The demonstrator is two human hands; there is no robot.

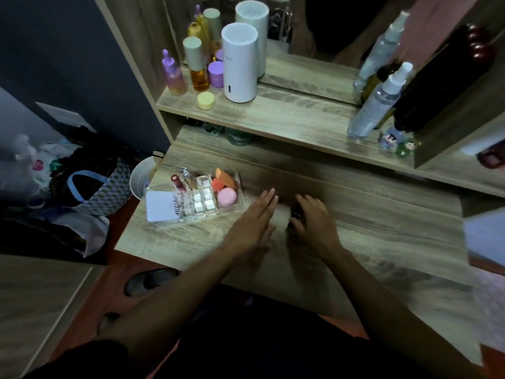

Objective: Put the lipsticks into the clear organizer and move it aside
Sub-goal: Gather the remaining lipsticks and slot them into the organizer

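The clear organizer [199, 203] stands on the left part of the wooden tabletop [369, 242]. A red lipstick [177, 183] and a silver-capped lipstick [188, 177] stand upright in its back slots. Orange and pink sponges [225, 187] fill its right compartment, and a white compact [161, 205] lies at its left end. My left hand [254, 220] lies flat and open just right of the organizer, not touching it. My right hand [311, 220] is curled around a small dark object [296, 212], likely a lipstick, mostly hidden by the fingers.
On the upper shelf [287, 116] stand a white cylinder [240, 62], purple and amber bottles [191, 69], a yellow jar [205, 100], clear spray bottles [377, 102] and small figurines [396, 143]. A mirror rises behind. A white bucket [142, 176] and bags sit left of the table.
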